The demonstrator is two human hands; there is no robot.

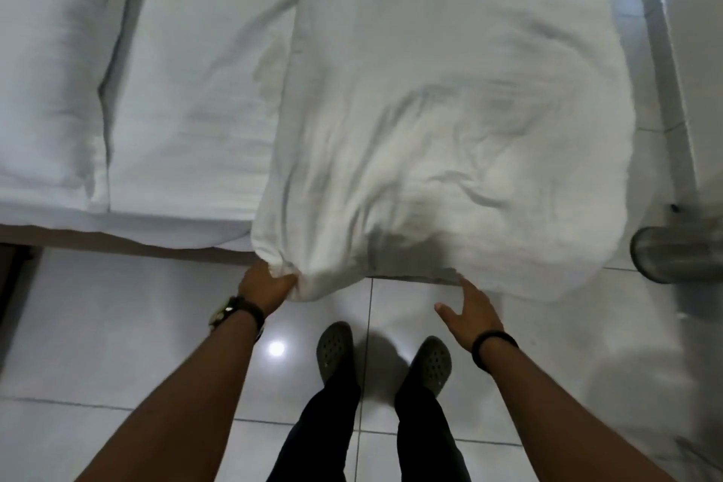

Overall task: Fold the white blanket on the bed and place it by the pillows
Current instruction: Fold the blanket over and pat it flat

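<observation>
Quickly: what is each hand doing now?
Left hand: grips the blanket corner.
Right hand: open, fingers at the blanket's edge, holding nothing.

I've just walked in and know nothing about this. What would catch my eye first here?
The big rumpled white blanket spills over the near edge of the bed on the right side. At that edge the left hand has a bunched corner in its grip, while the right hand reaches toward the hem with fingers spread. Below, two dark perforated clogs stand on the glossy tiled floor.
</observation>
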